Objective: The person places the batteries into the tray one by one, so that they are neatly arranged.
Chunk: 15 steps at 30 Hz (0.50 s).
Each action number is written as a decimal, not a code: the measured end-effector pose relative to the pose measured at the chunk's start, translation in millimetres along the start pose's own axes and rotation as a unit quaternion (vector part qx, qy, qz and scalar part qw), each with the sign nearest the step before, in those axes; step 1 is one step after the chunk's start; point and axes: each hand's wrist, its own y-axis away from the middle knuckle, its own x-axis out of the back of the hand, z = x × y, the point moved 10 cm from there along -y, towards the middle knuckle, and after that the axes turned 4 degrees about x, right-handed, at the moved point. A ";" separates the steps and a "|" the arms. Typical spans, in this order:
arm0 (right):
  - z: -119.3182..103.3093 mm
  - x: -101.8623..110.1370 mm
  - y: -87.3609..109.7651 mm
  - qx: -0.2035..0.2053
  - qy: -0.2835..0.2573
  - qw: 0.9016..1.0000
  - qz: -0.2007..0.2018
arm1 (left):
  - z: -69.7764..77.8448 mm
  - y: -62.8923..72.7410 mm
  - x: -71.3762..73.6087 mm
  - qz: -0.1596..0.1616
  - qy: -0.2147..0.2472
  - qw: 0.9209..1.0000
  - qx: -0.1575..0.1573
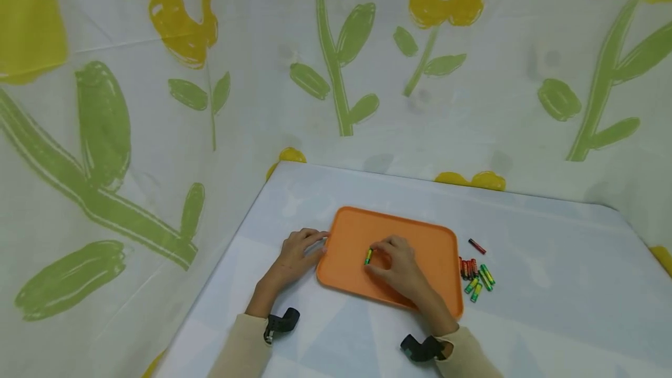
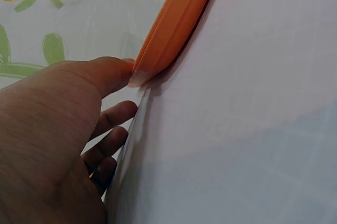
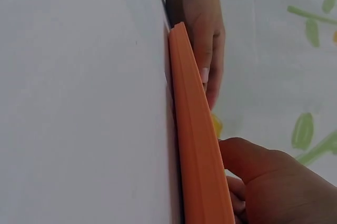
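An orange tray (image 1: 349, 223) lies on the table. My right hand (image 1: 400, 267) is over it and pinches a small green-and-yellow battery (image 1: 368, 256) between thumb and index finger. In the right wrist view the tray wall (image 3: 197, 129) hides the battery and the fingertips. My left hand (image 1: 295, 256) is at the tray's left side, with index finger and thumb reaching to the rim. The left wrist view shows that thumb (image 2: 113, 71) touching the tray's corner, while the other fingers bend loosely below it.
Right of the tray lie several red batteries (image 1: 468, 268) in a row and several green-and-yellow batteries (image 1: 486, 277). A single dark red battery (image 1: 476, 246) lies apart, farther back. A flower-print cloth (image 1: 241, 104) hangs behind and left of the pale table (image 1: 551, 273).
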 end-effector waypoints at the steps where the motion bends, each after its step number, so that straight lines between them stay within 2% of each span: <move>1: -0.5 -2.0 -1.0 0.002 0.000 1.000 -0.002 | -0.2 -0.4 -0.5 -0.001 -0.002 1.000 0.002; 9: -3.7 -16.4 -9.9 0.003 0.001 1.000 -0.006 | -3.3 -2.0 -3.5 -0.005 -0.021 1.000 0.016; 15: -8.7 -26.4 -18.1 0.009 0.005 1.000 -0.011 | -2.8 -2.4 -2.9 -0.003 -0.019 1.000 0.015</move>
